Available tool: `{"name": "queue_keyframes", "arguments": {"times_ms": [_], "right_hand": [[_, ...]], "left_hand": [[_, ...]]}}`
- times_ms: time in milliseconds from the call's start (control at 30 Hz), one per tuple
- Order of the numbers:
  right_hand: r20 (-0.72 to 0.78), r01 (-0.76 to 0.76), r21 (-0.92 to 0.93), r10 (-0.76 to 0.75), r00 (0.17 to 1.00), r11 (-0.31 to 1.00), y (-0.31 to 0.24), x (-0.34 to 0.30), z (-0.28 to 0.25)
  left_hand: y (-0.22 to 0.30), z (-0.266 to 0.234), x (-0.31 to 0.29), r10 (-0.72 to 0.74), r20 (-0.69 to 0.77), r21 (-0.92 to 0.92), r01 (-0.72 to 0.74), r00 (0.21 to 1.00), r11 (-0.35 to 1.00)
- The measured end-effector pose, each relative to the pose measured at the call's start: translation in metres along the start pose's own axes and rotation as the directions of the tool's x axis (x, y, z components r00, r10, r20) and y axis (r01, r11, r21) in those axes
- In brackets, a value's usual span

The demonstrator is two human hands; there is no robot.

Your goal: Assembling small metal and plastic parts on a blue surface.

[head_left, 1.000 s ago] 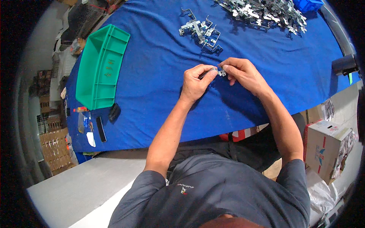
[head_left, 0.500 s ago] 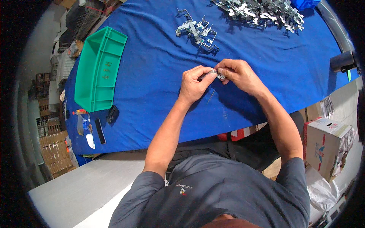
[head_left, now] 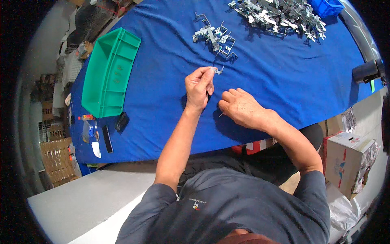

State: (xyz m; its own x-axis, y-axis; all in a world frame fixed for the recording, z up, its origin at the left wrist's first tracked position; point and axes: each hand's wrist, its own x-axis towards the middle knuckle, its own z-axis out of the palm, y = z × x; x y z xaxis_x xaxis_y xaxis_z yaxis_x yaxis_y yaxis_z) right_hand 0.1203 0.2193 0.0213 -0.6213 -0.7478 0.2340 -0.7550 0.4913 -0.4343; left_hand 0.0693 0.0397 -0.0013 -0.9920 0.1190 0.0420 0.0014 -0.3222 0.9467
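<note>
My left hand is closed, pinching a small silver metal bracket between thumb and forefinger above the blue cloth. A bent end of the bracket sticks out past the fingertips. Lower and to the right, my right hand is curled with its back upward, its fingers closed over a thin metal rod. Only a short tip of that rod shows beneath the hand. Beyond my left hand lies a small heap of metal brackets with bent wire arms.
A large pile of metal brackets covers the far right, beside a blue bin. At left stands a green divided tray, with a black phone nearer me. A dark cylindrical object sits at the table's right edge.
My hands, together at the bracket before, have separated. My left hand has turned upright with the bracket; my right hand has come down toward me onto the rod lying on the cloth.
</note>
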Motion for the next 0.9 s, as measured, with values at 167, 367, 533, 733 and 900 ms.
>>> {"name": "queue_keyframes", "arguments": {"times_ms": [167,367,533,733,900], "right_hand": [[-0.017,-0.039,-0.102,0.037,0.999,0.994,0.01,-0.007,0.001],[-0.087,-0.369,0.7,0.587,0.805,0.611,0.043,-0.004,-0.033],[-0.105,-0.123,0.936,0.595,0.797,0.33,0.043,0.001,-0.009],[-0.161,-0.243,0.8,0.586,0.794,0.549,0.046,0.002,-0.009],[-0.174,-0.246,0.772,0.568,0.805,0.586,0.048,0.001,-0.006]], "left_hand": [[0.0,0.004,0.001,-0.018,-0.013,0.03,0.018,1.0,0.999],[0.004,-0.001,0.004,-0.053,0.013,0.02,0.053,0.998,0.998],[0.008,-0.002,0.007,-0.136,0.04,-0.02,0.137,0.99,0.99],[0.009,-0.002,0.003,-0.153,0.083,-0.004,0.154,0.985,0.988],[0.007,0.004,0.003,-0.153,0.102,0.033,0.15,0.983,0.988]]}}
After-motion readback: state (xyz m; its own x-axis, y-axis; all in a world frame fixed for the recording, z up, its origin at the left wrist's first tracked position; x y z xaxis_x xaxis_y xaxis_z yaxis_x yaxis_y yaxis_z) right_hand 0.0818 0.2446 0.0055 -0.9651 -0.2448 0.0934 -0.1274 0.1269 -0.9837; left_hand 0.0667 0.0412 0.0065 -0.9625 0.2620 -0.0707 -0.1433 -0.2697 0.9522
